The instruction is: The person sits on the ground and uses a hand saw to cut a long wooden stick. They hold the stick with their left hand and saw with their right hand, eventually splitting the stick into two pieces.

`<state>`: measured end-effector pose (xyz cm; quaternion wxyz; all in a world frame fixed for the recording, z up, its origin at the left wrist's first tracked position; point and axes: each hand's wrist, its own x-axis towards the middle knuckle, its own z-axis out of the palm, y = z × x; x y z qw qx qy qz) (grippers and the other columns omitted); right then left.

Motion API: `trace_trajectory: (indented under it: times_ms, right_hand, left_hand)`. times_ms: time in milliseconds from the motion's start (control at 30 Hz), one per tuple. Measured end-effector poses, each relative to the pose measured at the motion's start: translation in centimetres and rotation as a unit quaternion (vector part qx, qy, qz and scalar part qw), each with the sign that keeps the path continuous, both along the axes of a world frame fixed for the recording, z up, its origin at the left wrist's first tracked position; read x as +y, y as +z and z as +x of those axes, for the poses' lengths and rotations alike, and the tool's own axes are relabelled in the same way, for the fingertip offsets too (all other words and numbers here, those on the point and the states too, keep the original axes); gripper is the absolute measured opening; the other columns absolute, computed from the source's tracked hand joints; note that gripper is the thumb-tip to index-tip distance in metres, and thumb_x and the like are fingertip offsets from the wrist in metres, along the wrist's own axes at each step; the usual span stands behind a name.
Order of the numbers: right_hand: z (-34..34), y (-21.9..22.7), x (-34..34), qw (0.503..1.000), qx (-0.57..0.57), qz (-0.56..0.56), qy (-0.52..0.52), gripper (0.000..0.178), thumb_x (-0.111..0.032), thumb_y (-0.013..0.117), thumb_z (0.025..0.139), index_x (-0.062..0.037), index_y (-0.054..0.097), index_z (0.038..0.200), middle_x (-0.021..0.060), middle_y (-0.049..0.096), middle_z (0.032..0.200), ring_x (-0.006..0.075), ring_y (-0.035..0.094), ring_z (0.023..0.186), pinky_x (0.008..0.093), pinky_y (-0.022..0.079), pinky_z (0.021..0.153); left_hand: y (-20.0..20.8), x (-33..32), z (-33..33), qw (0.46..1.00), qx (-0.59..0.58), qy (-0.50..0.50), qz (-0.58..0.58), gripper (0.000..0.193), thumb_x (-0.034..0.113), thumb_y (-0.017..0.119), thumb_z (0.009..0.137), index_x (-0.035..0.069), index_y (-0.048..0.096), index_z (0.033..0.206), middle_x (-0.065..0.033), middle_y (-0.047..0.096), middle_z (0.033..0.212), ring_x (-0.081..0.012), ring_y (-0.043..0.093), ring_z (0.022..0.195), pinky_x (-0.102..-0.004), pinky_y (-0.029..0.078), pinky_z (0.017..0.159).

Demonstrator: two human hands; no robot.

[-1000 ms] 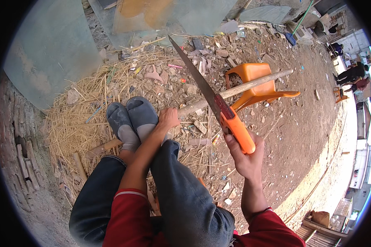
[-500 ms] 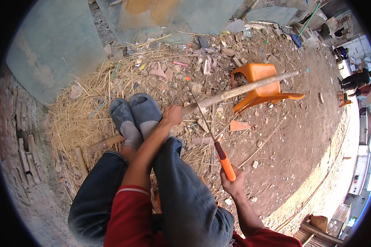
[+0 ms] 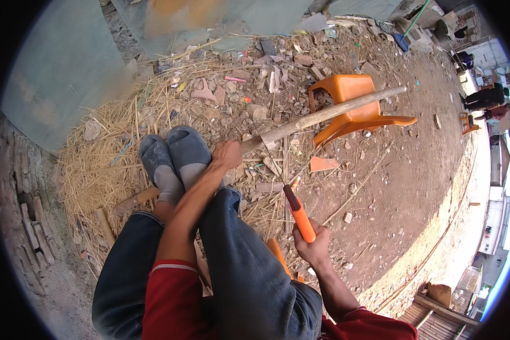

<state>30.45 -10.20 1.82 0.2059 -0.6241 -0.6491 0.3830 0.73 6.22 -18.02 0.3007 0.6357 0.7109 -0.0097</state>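
My left hand (image 3: pixel 228 155) is closed around the near end of a long wooden pole (image 3: pixel 323 118), just beyond my knee. The pole slants up to the right and lies across an orange plastic chair (image 3: pixel 351 90) tipped over on the ground. In my right hand (image 3: pixel 313 245) is the orange handle of a handsaw (image 3: pixel 304 222). Its thin blade crosses the pole a short way right of my left hand; whether it has cut in is too fine to see. My feet in grey slippers (image 3: pixel 190 148) are beside my left hand.
Straw (image 3: pixel 96 175) and broken rubble (image 3: pixel 255 110) cover the ground ahead. Large grey-green panels (image 3: pixel 56 79) lean at the far left, above a crumbling brick wall (image 3: pixel 31 226). An orange shard (image 3: pixel 323 164) lies by the chair. People (image 3: pixel 485 97) stand far off at right.
The whole view has shifted slightly, so things sit a little further up and left. Both hands keep their grips, and the saw still lies across the pole at a slightly different angle.
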Motion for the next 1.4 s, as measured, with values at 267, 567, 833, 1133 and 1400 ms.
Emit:
trace_trajectory:
  times_ms: [267, 567, 833, 1133, 1400]
  right_hand:
    - [-2.4, -5.2, 6.7, 0.997, 0.042, 0.055, -0.029, 0.018, -0.013, 0.072, 0.086, 0.0018, 0.066, 0.077, 0.0158, 0.063, 0.061, 0.0279, 0.065, 0.051, 0.0384, 0.052, 0.056]
    - [-11.5, 11.1, 14.9, 0.991, 0.017, 0.081, 0.101, 0.034, -0.024, 0.075, 0.093, 0.005, 0.069, 0.11, 0.0192, 0.068, 0.077, 0.0271, 0.068, 0.07, 0.0403, 0.052, 0.068]
    - [-12.0, 20.5, 13.5, 0.975, 0.152, 0.141, 0.075, 0.023, -0.01, 0.074, 0.095, 0.0034, 0.073, 0.113, -0.0018, 0.066, 0.082, 0.0047, 0.055, 0.074, 0.0231, 0.045, 0.067]
    - [-3.0, 3.7, 6.7, 0.997, 0.034, 0.069, -0.007, 0.016, -0.008, 0.068, 0.097, 0.0063, 0.074, 0.102, 0.0077, 0.064, 0.066, 0.0092, 0.058, 0.06, 0.0292, 0.047, 0.057]
    - [-1.3, 0.3, 2.6, 0.999, -0.029, 0.009, -0.015, 0.022, -0.015, 0.071, 0.094, 0.003, 0.067, 0.082, 0.0097, 0.057, 0.058, 0.0134, 0.055, 0.052, 0.0343, 0.046, 0.053]
  left_hand:
    - [0.5, -0.9, 0.3, 1.0, 0.007, -0.005, -0.022, 0.027, 0.008, 0.067, 0.079, 0.0, 0.078, 0.102, -0.0254, 0.076, 0.103, -0.0393, 0.075, 0.098, -0.0462, 0.061, 0.088]
    - [-2.1, -0.2, -0.8, 0.995, 0.041, -0.021, 0.086, 0.028, 0.013, 0.063, 0.086, -0.002, 0.073, 0.107, -0.0249, 0.076, 0.098, -0.0367, 0.077, 0.095, -0.0476, 0.061, 0.082]
    - [-1.6, 2.3, -3.3, 0.992, -0.091, -0.03, -0.088, 0.031, 0.022, 0.08, 0.075, -0.003, 0.078, 0.092, -0.0223, 0.077, 0.091, -0.031, 0.078, 0.088, -0.0431, 0.062, 0.08]
    - [0.4, 0.8, -2.0, 0.981, -0.051, -0.111, 0.15, 0.044, 0.034, 0.078, 0.08, -0.001, 0.072, 0.107, -0.0201, 0.075, 0.094, -0.0357, 0.075, 0.091, -0.0482, 0.059, 0.084]
    - [-0.6, 1.4, -2.6, 0.994, -0.066, -0.079, 0.041, 0.047, 0.033, 0.079, 0.079, 0.003, 0.072, 0.114, -0.0232, 0.074, 0.108, -0.0401, 0.072, 0.104, -0.0491, 0.058, 0.093]
